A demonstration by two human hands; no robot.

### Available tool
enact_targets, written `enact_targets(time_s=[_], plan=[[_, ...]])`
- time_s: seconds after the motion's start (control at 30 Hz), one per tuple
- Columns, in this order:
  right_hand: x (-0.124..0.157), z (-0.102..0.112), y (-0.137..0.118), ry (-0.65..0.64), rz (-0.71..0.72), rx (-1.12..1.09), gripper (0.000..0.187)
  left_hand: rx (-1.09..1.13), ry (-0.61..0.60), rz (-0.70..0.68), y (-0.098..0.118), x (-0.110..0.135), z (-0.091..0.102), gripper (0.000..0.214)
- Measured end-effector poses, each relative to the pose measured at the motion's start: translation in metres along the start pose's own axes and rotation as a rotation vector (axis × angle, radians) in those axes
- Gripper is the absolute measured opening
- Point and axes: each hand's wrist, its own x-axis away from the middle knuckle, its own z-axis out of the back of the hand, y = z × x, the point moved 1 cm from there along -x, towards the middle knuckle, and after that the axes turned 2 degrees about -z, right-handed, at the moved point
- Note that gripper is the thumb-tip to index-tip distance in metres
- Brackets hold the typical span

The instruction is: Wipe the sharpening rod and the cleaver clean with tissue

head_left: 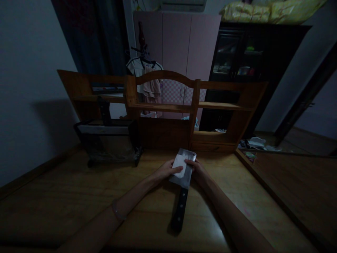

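Observation:
A cleaver (185, 181) with a broad grey blade and a black riveted handle is held over the wooden surface, its handle pointing toward me. Flat against the blade lies a white rectangular piece (179, 162); whether it is paper or cloth I cannot tell. My left hand (168, 170) grips the blade's left edge, thumb pressing on the white piece. On the opposite edge, my right hand (198, 168) is closed round the blade, its thumb on top near the white piece. The fingers beneath the blade are hidden.
A black knife rack (110, 140), partly wrapped in clear plastic, stands to the left with a black-handled knife (105, 111) upright in it. Behind is a wooden shelf unit (165, 109). The wooden surface (142, 211) has a raised edge (265, 186) on the right.

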Motion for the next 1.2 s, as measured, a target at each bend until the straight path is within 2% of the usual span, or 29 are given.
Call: enact_targets(time_s=[0.23,0.5,0.63,0.8,1.03,1.2], plan=[[-0.004,0.001,0.002,0.072,0.026,-0.035,0.018,-0.113,0.041,0.103,0.001,-0.002,0.009,0.054],[-0.002,-0.001,0.001,0.086,0.008,-0.028,0.015,-0.193,-0.041,0.108,0.008,0.001,0.010,0.056],[0.002,-0.005,-0.002,0.039,-0.002,-0.023,0.017,-0.189,-0.074,0.119,0.008,0.001,0.012,0.056],[0.005,-0.007,-0.004,0.048,0.039,0.042,0.028,-0.226,-0.068,0.111,0.004,-0.001,0.015,0.058],[-0.002,0.000,0.003,0.076,0.038,0.024,0.027,-0.276,-0.045,0.107,0.002,-0.003,0.015,0.055],[-0.003,0.002,0.004,0.047,0.021,0.023,0.023,-0.257,-0.055,0.130,0.005,0.000,0.012,0.052]])
